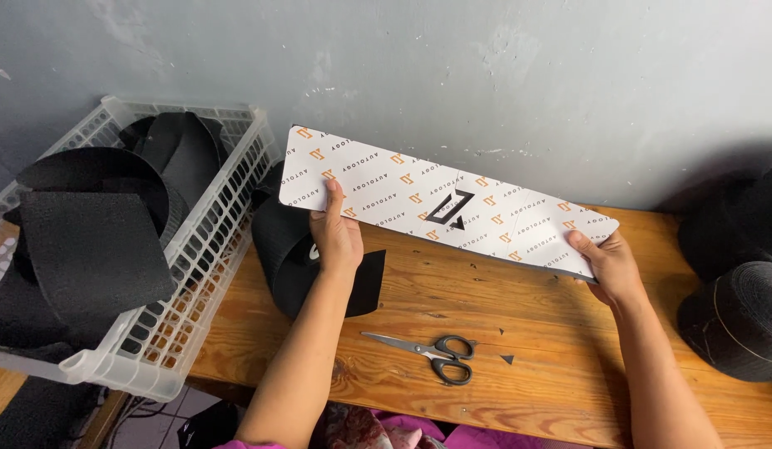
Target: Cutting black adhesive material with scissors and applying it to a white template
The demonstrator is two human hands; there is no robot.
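I hold a long white sheet [452,204] printed with small orange and black marks above a wooden table [527,333]. The sheet is stretched flat and slants down to the right. My left hand [334,237] grips its left end with the thumb on top. My right hand [609,264] grips its right end. Under my left hand a black rolled sheet [279,249] lies on the table. Black-handled scissors [432,351] lie on the wood below the sheet, between my forearms.
A white slotted plastic basket [199,249] at the left holds several black cut sheets [91,249]. Black rolls [735,320] stand at the right edge. A grey wall runs behind the table. Small black offcuts [507,359] lie near the scissors.
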